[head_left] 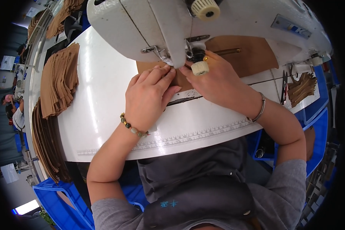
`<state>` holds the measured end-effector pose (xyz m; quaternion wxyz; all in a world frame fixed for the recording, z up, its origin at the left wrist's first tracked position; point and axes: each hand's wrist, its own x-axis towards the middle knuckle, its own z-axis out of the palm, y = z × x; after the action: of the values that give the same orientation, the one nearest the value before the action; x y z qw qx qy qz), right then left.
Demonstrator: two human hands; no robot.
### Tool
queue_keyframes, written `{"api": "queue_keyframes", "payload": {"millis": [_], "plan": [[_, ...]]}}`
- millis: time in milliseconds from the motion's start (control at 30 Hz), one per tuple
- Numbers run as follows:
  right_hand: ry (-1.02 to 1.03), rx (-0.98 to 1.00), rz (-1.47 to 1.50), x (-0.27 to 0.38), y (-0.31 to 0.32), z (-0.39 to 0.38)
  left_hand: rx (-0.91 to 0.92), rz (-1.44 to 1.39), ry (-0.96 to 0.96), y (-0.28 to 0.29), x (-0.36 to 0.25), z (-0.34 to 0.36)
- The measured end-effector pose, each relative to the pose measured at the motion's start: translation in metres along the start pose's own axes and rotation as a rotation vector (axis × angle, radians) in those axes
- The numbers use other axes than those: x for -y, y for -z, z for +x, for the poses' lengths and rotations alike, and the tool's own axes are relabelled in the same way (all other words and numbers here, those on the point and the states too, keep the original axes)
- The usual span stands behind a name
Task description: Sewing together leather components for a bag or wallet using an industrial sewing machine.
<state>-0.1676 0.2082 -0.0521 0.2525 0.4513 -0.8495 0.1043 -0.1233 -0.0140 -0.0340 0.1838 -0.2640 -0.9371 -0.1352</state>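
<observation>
A flat brown fabric piece lies under the head of a white sewing machine. It has a darker brown strip set into its far part. My left hand presses its bent fingers on the piece just left of the needle area, thumb close to the index finger. On the other side, my right hand curls its fingers on the same piece, partly behind the machine's cream knob. The fingertips of both hands nearly meet near the presser foot, which is mostly hidden.
Stacks of brown cut pieces line the table's left edge. Scissors and a small brown bundle lie at the right. A ruler strip runs along the front edge. Blue bins stand below; people work at the far left.
</observation>
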Motion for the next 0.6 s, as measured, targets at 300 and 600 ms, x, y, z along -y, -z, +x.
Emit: {"api": "queue_keyframes", "payload": {"millis": [300, 600], "plan": [[-0.027, 0.062, 0.011, -0.002, 0.0, 0.0024, 0.011, 0.015, -0.007, 0.0008, 0.0014, 0.0025], [-0.037, 0.074, 0.071, -0.0032, 0.0018, 0.0023, -0.005, 0.042, -0.01, -0.002, 0.0044, 0.001]]}}
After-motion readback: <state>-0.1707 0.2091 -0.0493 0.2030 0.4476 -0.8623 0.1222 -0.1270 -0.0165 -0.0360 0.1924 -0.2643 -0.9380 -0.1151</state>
